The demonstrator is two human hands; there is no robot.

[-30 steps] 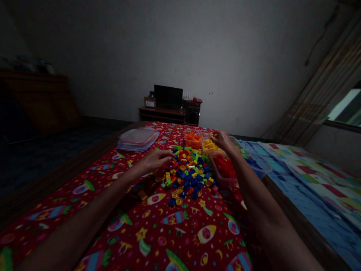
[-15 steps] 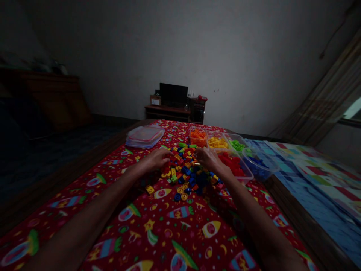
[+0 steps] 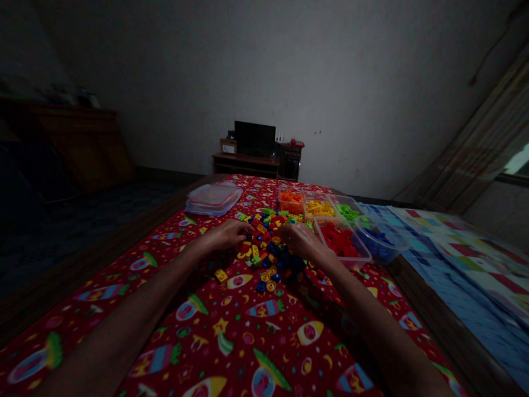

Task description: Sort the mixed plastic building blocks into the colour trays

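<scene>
A mixed pile of toy building bricks [image 3: 264, 251] in red, yellow, blue, green and orange lies on the red patterned cloth [image 3: 231, 342]. At the pile's left edge is my left hand [image 3: 230, 234], fingers curled and thumb close to them; what they hold, if anything, is too dim to make out. My right hand [image 3: 301, 239] reaches over the pile's right side with bent fingers pointing down and left, their tips among the bricks. A lone yellow brick [image 3: 221, 275] lies nearer to me. Several round wheel-like pieces [image 3: 271, 285] sit at the pile's near edge.
Right of the pile stand clear tubs of sorted bricks: orange [image 3: 291, 199], yellow [image 3: 319, 209], green [image 3: 347, 213], red [image 3: 339, 240] and blue [image 3: 380, 242]. Stacked clear lids [image 3: 214, 198] lie at the left. A bed [image 3: 467, 264] adjoins the table's right edge.
My right hand has shifted slightly left and down over the pile. The fingers and thumb of my left hand have drawn closer together.
</scene>
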